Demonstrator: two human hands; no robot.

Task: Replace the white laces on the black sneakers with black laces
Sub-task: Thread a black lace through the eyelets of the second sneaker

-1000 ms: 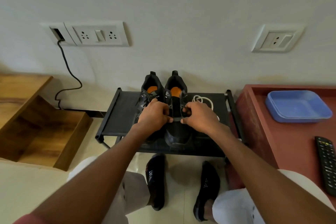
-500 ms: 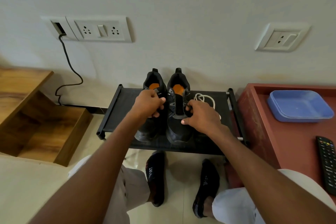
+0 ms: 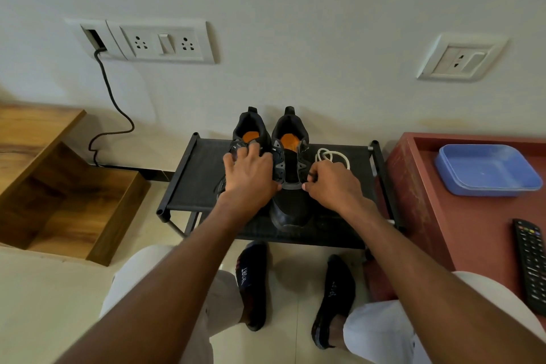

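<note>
Left hand [image 3: 249, 177] lies spread over the left black sneaker [image 3: 251, 139]; right hand [image 3: 334, 186], at three o'clock, has fingers [image 3: 313, 177] curled, grasp unclear.

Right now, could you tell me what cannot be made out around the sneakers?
- Left sneaker, head view: the left hand covers its eyelets.
- Right hand: its curled fingers hide whether its grip holds a lace.
- White lace: the right hand hides its near part.

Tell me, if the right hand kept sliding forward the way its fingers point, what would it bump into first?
Probably the coiled white lace, lying on the black rack just beyond the right hand. Its fingers point toward the wall, beside the right sneaker. Depth is hard to judge, so it might brush that sneaker's side first.
</note>
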